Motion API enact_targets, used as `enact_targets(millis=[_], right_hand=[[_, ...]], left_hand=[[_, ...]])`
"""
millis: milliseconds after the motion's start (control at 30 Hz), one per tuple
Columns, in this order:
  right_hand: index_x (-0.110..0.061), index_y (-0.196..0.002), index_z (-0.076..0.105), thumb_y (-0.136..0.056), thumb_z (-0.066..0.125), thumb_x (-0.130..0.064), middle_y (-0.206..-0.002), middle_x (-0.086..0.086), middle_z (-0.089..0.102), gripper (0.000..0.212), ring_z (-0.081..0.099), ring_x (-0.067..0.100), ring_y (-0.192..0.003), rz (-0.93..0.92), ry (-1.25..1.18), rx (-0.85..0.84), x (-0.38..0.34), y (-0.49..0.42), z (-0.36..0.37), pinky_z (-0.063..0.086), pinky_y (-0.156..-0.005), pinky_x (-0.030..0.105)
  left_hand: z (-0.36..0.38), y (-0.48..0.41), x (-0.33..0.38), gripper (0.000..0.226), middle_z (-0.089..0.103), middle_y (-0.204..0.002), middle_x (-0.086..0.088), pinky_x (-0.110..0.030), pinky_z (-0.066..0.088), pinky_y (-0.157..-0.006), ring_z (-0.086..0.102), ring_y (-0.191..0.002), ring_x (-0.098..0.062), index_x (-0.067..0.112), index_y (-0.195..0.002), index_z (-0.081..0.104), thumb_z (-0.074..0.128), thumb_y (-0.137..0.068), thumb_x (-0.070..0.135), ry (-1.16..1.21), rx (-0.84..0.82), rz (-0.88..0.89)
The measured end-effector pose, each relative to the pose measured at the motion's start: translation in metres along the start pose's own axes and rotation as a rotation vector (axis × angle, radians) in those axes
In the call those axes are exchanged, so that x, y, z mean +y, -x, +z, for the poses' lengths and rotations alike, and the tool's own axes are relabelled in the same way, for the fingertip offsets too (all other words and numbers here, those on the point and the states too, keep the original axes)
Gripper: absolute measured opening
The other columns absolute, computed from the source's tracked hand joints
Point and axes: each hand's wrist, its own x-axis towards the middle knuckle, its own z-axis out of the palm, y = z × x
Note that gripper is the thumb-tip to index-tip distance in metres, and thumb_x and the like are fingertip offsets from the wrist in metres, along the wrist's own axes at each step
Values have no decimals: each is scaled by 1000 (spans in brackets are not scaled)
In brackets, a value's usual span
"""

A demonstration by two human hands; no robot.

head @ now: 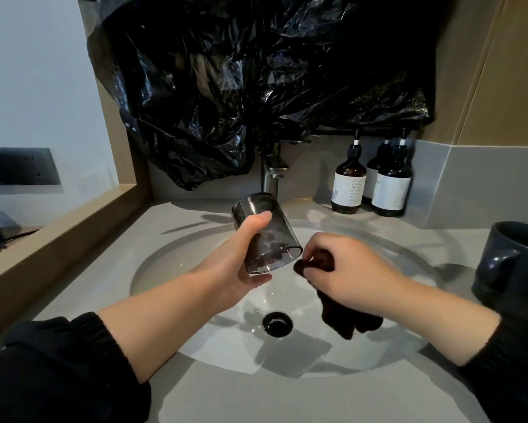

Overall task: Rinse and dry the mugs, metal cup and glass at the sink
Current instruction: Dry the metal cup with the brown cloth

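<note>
My left hand (241, 257) grips a smoky dark glass (271, 236) over the sink basin (165, 257), tilted with its open mouth toward the lower right and its base up toward the tap. My right hand (351, 270) pinches a dark brown cloth (348, 322) just right of the glass mouth; the cloth hangs down below the hand. A dark blue mug (515, 264) stands on the counter at the right edge, handle facing left. No metal cup is in view.
A steel tap (271, 175) rises behind the basin under a black plastic sheet (256, 87). Three brown pump bottles (372, 184) stand at the back right. The black drain (277, 323) sits at the basin's bottom. A wooden ledge (58, 239) borders the left.
</note>
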Motion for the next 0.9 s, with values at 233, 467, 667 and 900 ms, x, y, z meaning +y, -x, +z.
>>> enact_targets(millis=[233, 467, 667, 900], right_hand=[[-22, -81, 49, -94, 41, -39, -82, -5, 60, 23, 60, 22, -80, -85, 340, 227, -15, -9, 12, 37, -59, 33], [-23, -67, 39, -95, 36, -25, -64, -4, 53, 29, 53, 23, -69, -15, 390, 158, 4, -16, -6, 37, -56, 33], [-22, -85, 58, -95, 37, -27, -73, -3, 66, 24, 58, 18, -71, -115, 488, -23, 13, -15, -20, 34, -53, 27], [-23, -87, 61, -96, 40, -28, -78, -5, 67, 24, 63, 17, -74, -130, 471, -114, 16, -15, -24, 47, -63, 31]], left_hand=[[2, 0, -3, 56, 74, -104, 1, -40, 41, -101, 66, -100, -14, 17, -113, 67, 64, -73, 55, 0, -92, -46], [-14, -14, -7, 69, 69, -115, -5, -52, 44, -100, 61, -115, -24, 26, -108, 68, 50, -64, 77, -200, -294, -54], [-37, -16, 2, 91, 40, -137, 20, -28, 42, -94, 50, -115, 0, 49, -147, 15, 67, -75, 65, -675, -345, 184], [-32, -11, -3, 120, 29, -146, 24, -12, 25, -109, 28, -133, 7, 47, -144, 15, 88, -50, 50, -1258, -320, 688]])
